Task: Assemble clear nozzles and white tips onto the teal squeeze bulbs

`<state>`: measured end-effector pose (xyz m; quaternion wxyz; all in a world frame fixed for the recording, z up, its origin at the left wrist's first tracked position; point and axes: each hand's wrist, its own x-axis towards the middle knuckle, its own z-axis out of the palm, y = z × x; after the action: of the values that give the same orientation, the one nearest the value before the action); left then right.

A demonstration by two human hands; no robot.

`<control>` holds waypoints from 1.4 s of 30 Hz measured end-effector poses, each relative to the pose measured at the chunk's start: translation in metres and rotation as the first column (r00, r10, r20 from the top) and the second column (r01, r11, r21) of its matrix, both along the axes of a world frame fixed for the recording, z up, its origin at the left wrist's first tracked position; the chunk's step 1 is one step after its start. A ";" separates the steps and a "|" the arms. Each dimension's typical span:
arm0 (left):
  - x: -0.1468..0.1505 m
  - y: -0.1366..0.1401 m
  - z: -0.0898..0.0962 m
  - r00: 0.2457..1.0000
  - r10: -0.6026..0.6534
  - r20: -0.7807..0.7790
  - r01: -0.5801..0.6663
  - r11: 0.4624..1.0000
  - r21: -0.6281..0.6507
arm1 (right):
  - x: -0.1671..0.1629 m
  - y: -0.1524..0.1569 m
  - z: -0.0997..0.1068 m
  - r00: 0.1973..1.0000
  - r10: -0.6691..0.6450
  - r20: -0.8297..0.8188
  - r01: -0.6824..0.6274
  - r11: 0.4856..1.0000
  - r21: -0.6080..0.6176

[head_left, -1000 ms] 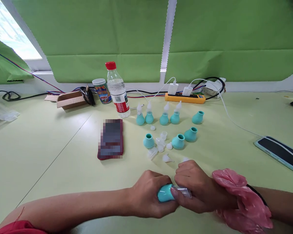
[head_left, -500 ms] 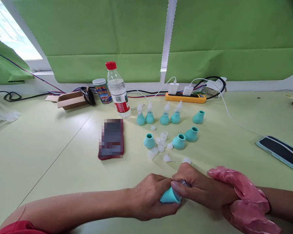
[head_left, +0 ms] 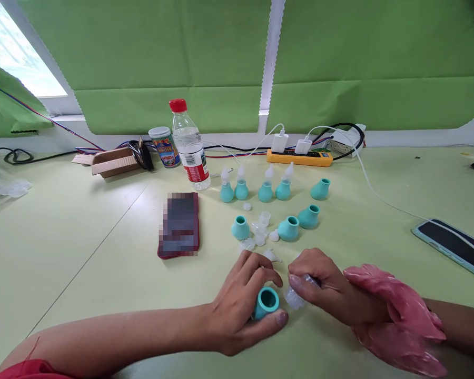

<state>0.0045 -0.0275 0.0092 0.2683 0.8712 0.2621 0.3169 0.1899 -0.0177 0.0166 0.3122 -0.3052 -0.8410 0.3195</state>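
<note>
My left hand (head_left: 240,310) curls around a teal rubber bulb (head_left: 267,301), its thumb and fingers at the bulb's sides and the round open neck turned up toward me. Just to the right, my right hand (head_left: 319,287) is closed on a clear plastic tube piece (head_left: 294,298), whose end sticks out below the fingers, apart from the bulb. Beyond my hands lie small translucent nozzle tips (head_left: 272,255) and clear plastic parts (head_left: 259,229). Loose teal bulbs (head_left: 288,228) stand around these. Farther back is a row of several bulbs fitted with clear tips (head_left: 265,190).
A phone in a red case (head_left: 179,226) lies to the left, and a charging phone (head_left: 454,242) at the right. Behind stand a water bottle (head_left: 193,152), a can (head_left: 165,147), a cardboard box (head_left: 116,163) and an orange power strip (head_left: 300,158). Pink plastic (head_left: 395,316) wraps my right wrist.
My hands have come apart; the clear tube piece is now away from the bulb, in my right hand. My left fingers have loosened and the bulb's neck now faces up.
</note>
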 end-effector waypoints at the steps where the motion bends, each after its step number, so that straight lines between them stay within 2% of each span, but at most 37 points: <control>1: 0.000 0.001 -0.001 0.999 0.030 -0.024 -0.028 0.998 0.047 | 0.000 0.001 -0.001 1.000 -0.021 0.005 0.020 1.000 0.024; 4: 0.000 0.008 -0.006 0.986 0.132 -0.100 -0.115 0.981 0.155 | -0.001 0.006 -0.003 0.999 -0.053 -0.011 0.054 0.995 0.080; 6: 0.000 0.012 -0.011 0.982 0.172 -0.080 -0.157 0.974 0.163 | 0.000 0.009 -0.004 0.997 -0.071 -0.027 0.074 0.990 0.119; 10: 0.002 0.017 -0.017 0.987 0.151 0.060 -0.158 0.978 0.136 | 0.004 0.017 0.001 0.987 -0.158 -0.032 0.161 0.975 0.152; 13: 0.001 0.019 -0.019 0.968 0.100 0.232 -0.151 0.965 0.213 | 0.008 0.023 0.010 0.969 -0.246 -0.029 0.247 0.952 0.182; 16: 0.000 0.019 -0.018 0.977 0.057 0.206 -0.124 0.935 0.332 | 0.015 0.033 0.021 0.928 -0.372 -0.008 0.354 0.875 0.331; 19: 0.000 0.018 -0.016 0.990 0.115 0.076 -0.133 0.942 0.309 | 0.023 0.051 0.027 0.858 -0.514 0.024 0.423 0.732 0.534; 21: 0.000 0.017 -0.014 0.989 0.133 0.058 -0.144 0.950 0.278 | 0.028 0.064 0.026 0.810 -0.582 0.069 0.435 0.676 0.595; 22: 0.000 0.016 -0.014 0.991 0.122 0.056 -0.132 0.952 0.276 | 0.031 0.070 0.024 0.792 -0.602 0.099 0.439 0.675 0.593; 24: 0.001 0.015 -0.013 0.993 0.105 0.053 -0.115 0.948 0.296 | 0.035 0.080 0.020 0.771 -0.615 0.163 0.452 0.710 0.540; 29: 0.001 0.014 -0.013 0.978 0.210 0.014 -0.206 0.940 0.272 | 0.039 0.090 0.009 0.758 -0.576 0.306 0.477 0.810 0.342; 32: 0.001 0.015 -0.015 0.988 0.156 -0.018 -0.146 0.952 0.269 | 0.039 0.090 0.008 0.776 -0.550 0.308 0.473 0.831 0.294; 34: 0.000 0.016 -0.017 0.992 0.122 0.014 -0.120 0.944 0.308 | 0.041 0.091 0.010 0.788 -0.558 0.258 0.465 0.816 0.343; 35: 0.000 0.017 -0.019 0.992 0.121 0.043 -0.128 0.938 0.323 | 0.042 0.092 0.011 0.789 -0.572 0.225 0.464 0.794 0.393; 37: 0.000 0.018 -0.021 0.987 0.137 0.088 -0.158 0.934 0.322 | 0.048 0.096 0.015 0.762 -0.625 0.167 0.470 0.712 0.521; 40: 0.001 0.019 -0.022 0.985 0.161 0.062 -0.172 0.945 0.278 | 0.063 0.108 0.018 0.649 -0.749 0.133 0.494 0.548 0.675; 41: 0.002 0.020 -0.022 0.985 0.167 0.047 -0.174 0.949 0.263 | 0.070 0.113 0.018 0.606 -0.783 0.136 0.505 0.512 0.695; 42: 0.002 0.020 -0.022 0.984 0.172 0.041 -0.176 0.953 0.248 | 0.076 0.119 0.017 0.575 -0.804 0.154 0.515 0.501 0.695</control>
<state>0.0061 -0.0077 -0.0133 0.1297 0.8685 0.2932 0.3780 0.2657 0.1009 0.0338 0.2804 -0.5677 -0.7514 -0.1858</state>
